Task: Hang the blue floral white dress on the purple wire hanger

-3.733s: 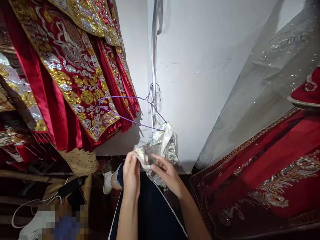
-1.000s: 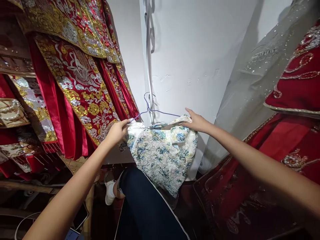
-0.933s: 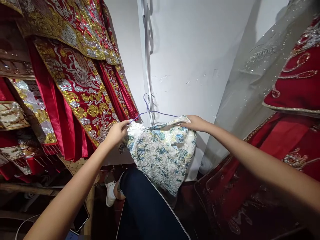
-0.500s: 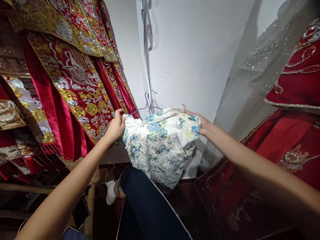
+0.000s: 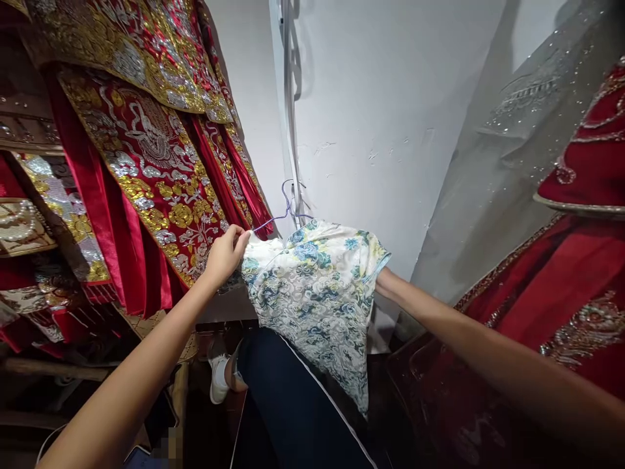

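Nearest, the left hand [image 5: 225, 255] pinched the shoulder of a floral garment [image 5: 317, 299] draped on a purple wire hanger [image 5: 286, 212]. The right hand was hidden behind the garment's far sleeve, so its grip could not be told. Beyond hung red embroidered robes [image 5: 146, 163] against a white wall [image 5: 381, 98]. The slippery fabric might slide off the thin wire if tugged unevenly.
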Demonstrator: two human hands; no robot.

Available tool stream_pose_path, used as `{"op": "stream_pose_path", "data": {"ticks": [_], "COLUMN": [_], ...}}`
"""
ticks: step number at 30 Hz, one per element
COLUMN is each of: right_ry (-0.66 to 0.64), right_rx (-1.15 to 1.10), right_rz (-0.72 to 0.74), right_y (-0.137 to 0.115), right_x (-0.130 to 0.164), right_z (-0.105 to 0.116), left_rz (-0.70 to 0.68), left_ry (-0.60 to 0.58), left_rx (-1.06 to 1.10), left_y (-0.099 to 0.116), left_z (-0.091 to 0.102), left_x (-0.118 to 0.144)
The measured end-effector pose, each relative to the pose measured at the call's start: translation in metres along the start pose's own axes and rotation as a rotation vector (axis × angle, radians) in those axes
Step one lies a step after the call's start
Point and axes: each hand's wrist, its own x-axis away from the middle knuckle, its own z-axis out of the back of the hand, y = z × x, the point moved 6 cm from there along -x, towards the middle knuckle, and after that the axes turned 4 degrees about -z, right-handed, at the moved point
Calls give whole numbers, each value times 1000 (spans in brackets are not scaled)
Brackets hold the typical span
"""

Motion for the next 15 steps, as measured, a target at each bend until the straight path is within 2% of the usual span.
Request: {"op": "stream_pose_path", "data": {"ticks": [3, 5, 9, 13, 15], "right_ry": [-87, -146, -144, -202, -363], "right_rx": [-127, -213, -274, -255, -196], "right_rz": [-59, -90, -51, 19, 62], "right_y": [7, 1, -48, -102, -114], "right_x": [-19, -28, -40, -33, -20], "right_z": [19, 34, 51, 36, 15], "left_rz": [-18, -16, 47, 130, 148], "left_ry": [-29, -24, 42, 100, 118], "left_rx": [-35, -56, -18, 143, 292], "left_y": [-1, -2, -8, -16, -15], "left_z": [-2, -2, 2, -1, -6], "left_x": [6, 7, 3, -1, 0]}}
